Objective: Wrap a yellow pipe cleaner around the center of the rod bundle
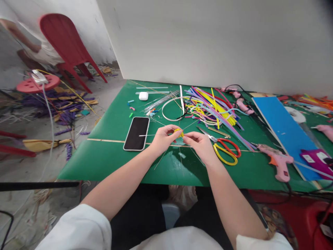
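Note:
Over the front of the green table, my left hand (166, 137) is closed, its fingertips pinching a small yellow fuzzy piece (179, 132) that looks like wound pipe cleaner. Several thin stiff wires spread out from it like spokes. My right hand (199, 143) has thumb and fingers pressed together at the right side of the piece; whether a strand lies between them is hidden. Just right of that hand lie scissors (226, 150) with one red and one yellow handle. A phone (136, 133) with a dark screen rests left of my left hand.
Pipe cleaners (218, 107) in many colours are heaped at the back, beside a white headband (163, 110) and an earbud case (143, 96). A pink glue gun (279, 161) and blue board (286, 128) lie right. A seated person's arm (22, 36) shows beyond a red chair (65, 40).

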### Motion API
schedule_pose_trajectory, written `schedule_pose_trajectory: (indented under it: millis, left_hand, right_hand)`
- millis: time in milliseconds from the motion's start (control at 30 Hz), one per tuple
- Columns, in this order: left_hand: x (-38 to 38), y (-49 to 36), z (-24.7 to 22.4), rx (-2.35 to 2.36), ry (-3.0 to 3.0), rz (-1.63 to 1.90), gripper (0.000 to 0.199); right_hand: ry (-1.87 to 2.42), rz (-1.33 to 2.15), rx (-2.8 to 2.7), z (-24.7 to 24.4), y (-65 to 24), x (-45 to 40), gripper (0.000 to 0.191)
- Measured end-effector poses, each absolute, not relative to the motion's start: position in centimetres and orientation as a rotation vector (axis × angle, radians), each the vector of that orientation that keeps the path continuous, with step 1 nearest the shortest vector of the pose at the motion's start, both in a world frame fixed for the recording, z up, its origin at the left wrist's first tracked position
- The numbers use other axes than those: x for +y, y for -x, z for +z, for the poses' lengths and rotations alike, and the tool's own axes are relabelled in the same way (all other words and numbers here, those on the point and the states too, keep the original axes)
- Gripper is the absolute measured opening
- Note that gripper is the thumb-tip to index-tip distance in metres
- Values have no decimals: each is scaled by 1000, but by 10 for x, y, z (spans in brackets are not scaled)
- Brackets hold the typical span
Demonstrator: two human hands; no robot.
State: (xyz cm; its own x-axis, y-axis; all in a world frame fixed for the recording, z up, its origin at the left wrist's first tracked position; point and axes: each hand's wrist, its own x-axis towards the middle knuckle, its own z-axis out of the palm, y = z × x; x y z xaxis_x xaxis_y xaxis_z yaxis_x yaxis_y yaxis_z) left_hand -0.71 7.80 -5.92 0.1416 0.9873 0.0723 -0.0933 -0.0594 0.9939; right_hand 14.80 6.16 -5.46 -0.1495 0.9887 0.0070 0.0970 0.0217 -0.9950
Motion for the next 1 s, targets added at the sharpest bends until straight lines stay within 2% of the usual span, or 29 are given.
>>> schedule_pose_trajectory:
  millis: [267, 533, 1000]
  left_hand:
    - [78, 9, -57, 1006, -1189, 1144, 26]
    - [75, 7, -55, 998, -1217, 1079, 25]
    - [76, 10, -55, 993, -1160, 1071, 27]
  right_hand:
    - [1148, 1209, -1535, -54, -152, 64, 18]
    - [1198, 863, -1719, -55, -153, 64, 13]
    - [1145, 708, -1744, -54, -153, 64, 11]
